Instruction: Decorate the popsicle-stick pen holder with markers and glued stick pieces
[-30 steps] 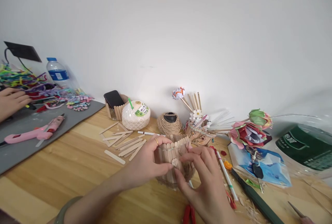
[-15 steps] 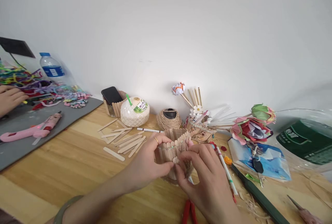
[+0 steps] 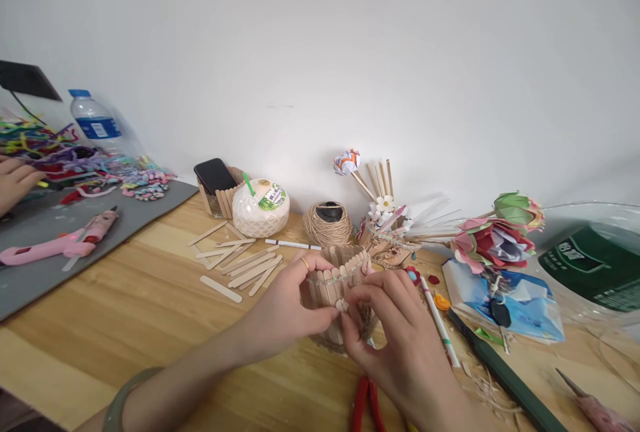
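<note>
A round holder made of upright craft sticks point(image 3: 327, 295) stands between my hands, with a thin trim around its upper part. My left hand point(image 3: 283, 309) is wrapped around its left side, thumb on the front. The fingers of my right hand point(image 3: 400, 329) are bent at the front right of the holder, at a small white flower point(image 3: 342, 305) lying against the sticks. The right fingertips partly hide the flower and the holder's right side. Just below, the red handles of a tool point(image 3: 367, 405) lie partly under my right hand.
Loose craft sticks point(image 3: 255, 271) lie left of the holder. Behind stand a wrapped coconut point(image 3: 260, 211), a twine ball point(image 3: 327, 224) and a phone point(image 3: 215, 176). A pink glue gun point(image 3: 55, 249) rests on a grey mat, near another person's hand point(image 3: 15, 182). Right: paper flowers point(image 3: 493, 243), a dark green tool point(image 3: 505, 372).
The view has shifted slightly. Both my hands keep nearly the same hold at the holder and the small flower. The other person's hand has drawn a little to the left.
</note>
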`<action>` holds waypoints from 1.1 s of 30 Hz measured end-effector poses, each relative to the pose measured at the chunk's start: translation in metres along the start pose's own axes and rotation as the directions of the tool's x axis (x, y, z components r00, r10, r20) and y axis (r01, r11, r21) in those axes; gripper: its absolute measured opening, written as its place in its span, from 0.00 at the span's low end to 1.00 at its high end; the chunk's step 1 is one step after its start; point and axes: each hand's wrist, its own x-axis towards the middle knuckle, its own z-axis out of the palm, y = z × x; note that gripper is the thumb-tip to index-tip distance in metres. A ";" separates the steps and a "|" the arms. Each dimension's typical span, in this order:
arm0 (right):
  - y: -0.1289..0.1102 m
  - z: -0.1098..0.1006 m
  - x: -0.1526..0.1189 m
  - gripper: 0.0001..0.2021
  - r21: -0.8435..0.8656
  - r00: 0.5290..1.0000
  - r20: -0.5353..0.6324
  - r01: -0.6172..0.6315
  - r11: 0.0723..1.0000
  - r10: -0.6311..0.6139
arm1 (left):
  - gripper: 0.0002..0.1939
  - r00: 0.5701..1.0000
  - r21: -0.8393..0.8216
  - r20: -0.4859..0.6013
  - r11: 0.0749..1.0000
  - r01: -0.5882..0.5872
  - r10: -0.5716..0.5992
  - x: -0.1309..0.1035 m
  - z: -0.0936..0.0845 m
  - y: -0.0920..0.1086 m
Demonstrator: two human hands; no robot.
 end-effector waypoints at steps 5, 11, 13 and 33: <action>0.001 0.001 -0.001 0.08 0.002 1.000 0.023 0.008 1.000 -0.008 | 0.16 1.000 -0.030 0.004 0.999 0.017 -0.017 0.000 0.001 0.000; 0.004 0.000 -0.004 0.09 0.174 0.986 0.115 -0.143 0.974 0.124 | 0.16 0.999 -0.142 0.039 0.989 0.042 -0.037 0.001 0.000 0.000; 0.007 -0.002 -0.005 0.09 0.307 0.962 0.145 -0.266 0.914 0.231 | 0.16 0.999 -0.158 0.031 0.987 0.034 -0.030 0.001 -0.001 -0.002; 0.014 0.004 -0.007 0.23 0.475 0.836 0.301 -0.548 0.688 0.458 | 0.18 0.989 -0.383 0.111 0.913 0.138 -0.102 0.007 -0.006 -0.007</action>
